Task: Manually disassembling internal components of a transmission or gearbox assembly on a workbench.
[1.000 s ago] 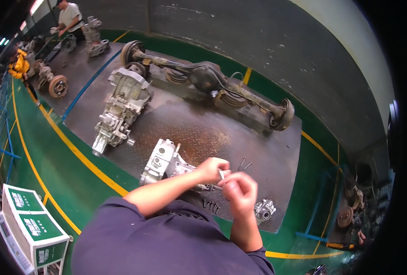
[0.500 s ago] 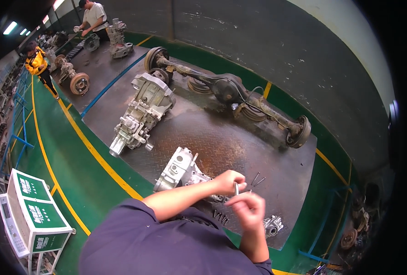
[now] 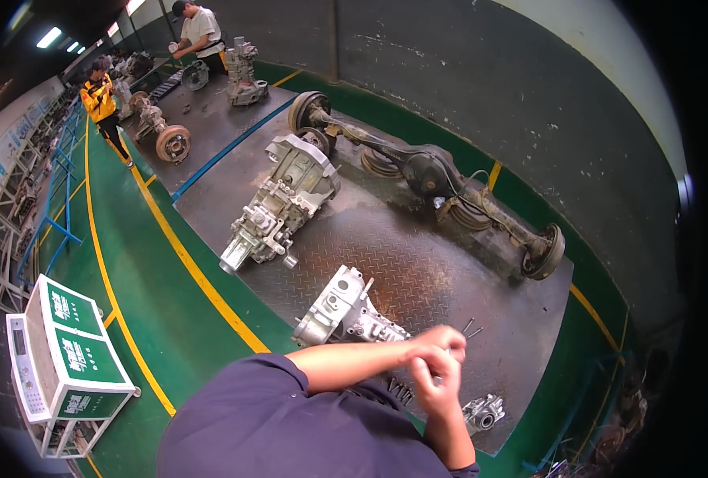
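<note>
My left hand [image 3: 440,338] reaches across from the left, its fingers curled closed. Right up against it, my right hand [image 3: 436,373] is also closed, with the thumb bent in. What they hold, if anything, is hidden between the fingers. Below and left of the hands lies a silver gearbox housing [image 3: 340,307], its narrow end partly covered by my left forearm. Two thin bolts [image 3: 472,327] lie just beyond the hands. Several dark bolts [image 3: 400,389] sit in a row close to my body. A smaller metal casting [image 3: 484,413] rests to the right of my right forearm.
A large gearbox [image 3: 286,203] lies on the steel plate floor [image 3: 370,227]. Beyond it stretches a rear axle [image 3: 430,171] with drums. A white and green cart [image 3: 79,350] stands at left. Two people, one in yellow [image 3: 97,99], one in a white shirt [image 3: 200,36], are far off.
My hands have come together, and the small metal piece that showed at my left hand is now covered. The whole view has shifted, so the scene sits further right and lower.
</note>
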Demonstrator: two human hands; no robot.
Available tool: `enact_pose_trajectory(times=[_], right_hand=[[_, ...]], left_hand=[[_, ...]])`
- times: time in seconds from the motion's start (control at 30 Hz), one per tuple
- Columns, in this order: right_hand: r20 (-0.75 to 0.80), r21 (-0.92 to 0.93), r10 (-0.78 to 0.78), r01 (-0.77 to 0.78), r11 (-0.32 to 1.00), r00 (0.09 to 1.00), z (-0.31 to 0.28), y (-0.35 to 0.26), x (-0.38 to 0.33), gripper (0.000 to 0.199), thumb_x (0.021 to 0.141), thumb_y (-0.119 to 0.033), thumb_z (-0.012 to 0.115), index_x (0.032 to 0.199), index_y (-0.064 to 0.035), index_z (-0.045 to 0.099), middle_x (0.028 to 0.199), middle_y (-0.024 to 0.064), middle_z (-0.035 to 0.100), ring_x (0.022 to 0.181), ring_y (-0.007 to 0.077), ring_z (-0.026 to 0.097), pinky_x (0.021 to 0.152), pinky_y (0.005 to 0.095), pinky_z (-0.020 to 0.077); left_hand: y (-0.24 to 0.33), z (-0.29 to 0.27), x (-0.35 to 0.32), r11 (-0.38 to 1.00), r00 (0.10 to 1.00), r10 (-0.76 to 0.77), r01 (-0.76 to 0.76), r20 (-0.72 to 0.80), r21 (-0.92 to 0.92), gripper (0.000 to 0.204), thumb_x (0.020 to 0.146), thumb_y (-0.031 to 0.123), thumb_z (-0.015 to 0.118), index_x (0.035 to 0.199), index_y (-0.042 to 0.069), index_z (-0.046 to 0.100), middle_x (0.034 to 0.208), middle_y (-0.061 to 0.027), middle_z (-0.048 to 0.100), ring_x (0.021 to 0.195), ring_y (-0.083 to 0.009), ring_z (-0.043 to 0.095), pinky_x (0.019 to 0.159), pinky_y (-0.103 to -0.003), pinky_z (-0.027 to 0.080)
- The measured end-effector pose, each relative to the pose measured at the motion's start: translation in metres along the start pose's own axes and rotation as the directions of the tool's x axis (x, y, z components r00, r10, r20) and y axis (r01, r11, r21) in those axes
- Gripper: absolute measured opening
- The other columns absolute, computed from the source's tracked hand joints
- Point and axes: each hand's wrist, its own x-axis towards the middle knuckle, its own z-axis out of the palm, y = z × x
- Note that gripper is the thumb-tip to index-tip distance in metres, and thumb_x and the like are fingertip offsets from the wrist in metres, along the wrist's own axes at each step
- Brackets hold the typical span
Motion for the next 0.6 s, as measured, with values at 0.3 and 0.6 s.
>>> enact_pose_trajectory(times=[0.3, 0.6], right_hand=[[-0.644, 0.295, 0.289, -0.119, 0.948, 0.709, -0.032, 0.01, 0.026, 0.004, 0.1, -0.007, 0.055, 0.104, -0.0052, 0.054, 0.074, -0.0032, 0.044, 0.063, 0.0052, 0.04, 0.059, 0.021, 0.0348], [-0.056, -0.052, 0.018, -0.021, 0.998, 0.998, 0.019, -0.02, -0.007, 0.008, 0.09, -0.001, 0.063, 0.097, -0.0008, 0.067, 0.078, 0.0046, 0.064, 0.068, 0.0129, 0.061, 0.062, 0.0263, 0.0484]], left_hand=[[0.053, 0.01, -0.054, 0.902, 0.917, -0.249, 0.103, 0.31, 0.42, 0.019, 0.086, 0.02, 0.072, 0.079, 0.004, 0.064, 0.07, -0.0093, 0.064, 0.066, -0.0165, 0.061, 0.065, -0.039, 0.049], [0.008, -0.026, -0.028, 0.985, 0.971, -0.064, 0.099, -0.23, 0.143, 0.024, 0.09, 0.016, 0.066, 0.072, 0.002, 0.056, 0.061, -0.0061, 0.054, 0.058, -0.0136, 0.047, 0.055, -0.035, 0.042]])
